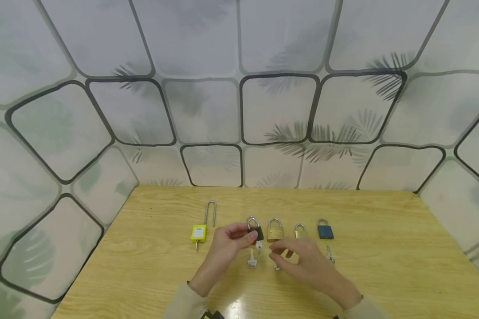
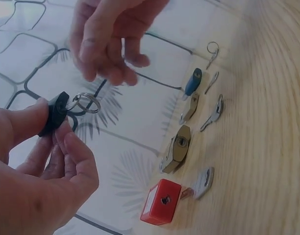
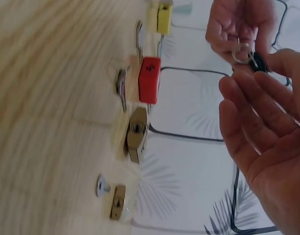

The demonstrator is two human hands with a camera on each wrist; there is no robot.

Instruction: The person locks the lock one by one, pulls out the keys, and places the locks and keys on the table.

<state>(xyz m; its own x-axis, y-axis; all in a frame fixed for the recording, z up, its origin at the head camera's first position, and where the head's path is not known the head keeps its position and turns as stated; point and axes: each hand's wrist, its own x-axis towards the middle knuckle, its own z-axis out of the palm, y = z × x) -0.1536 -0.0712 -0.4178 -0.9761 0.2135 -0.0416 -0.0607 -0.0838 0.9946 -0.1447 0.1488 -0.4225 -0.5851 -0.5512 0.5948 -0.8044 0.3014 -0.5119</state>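
My left hand (image 1: 245, 235) pinches a black-headed key (image 2: 57, 115) with a metal ring (image 2: 84, 104), lifted just above the table. Behind it stands a red padlock (image 2: 161, 201), mostly hidden in the head view. My right hand (image 1: 281, 252) hovers beside the key with relaxed fingers and a bare palm (image 3: 267, 127), holding nothing. Along the row lie a yellow long-shackle padlock (image 1: 198, 231), a brass padlock (image 1: 275, 230), a small brass padlock (image 1: 300, 230) and a blue padlock (image 1: 325, 230).
Loose keys lie in front of the locks: one by the red lock (image 1: 252, 261), one under my right hand (image 1: 277, 266) and one near the blue lock (image 1: 330, 254). The wooden table (image 1: 383, 266) meets patterned walls at the back and sides.
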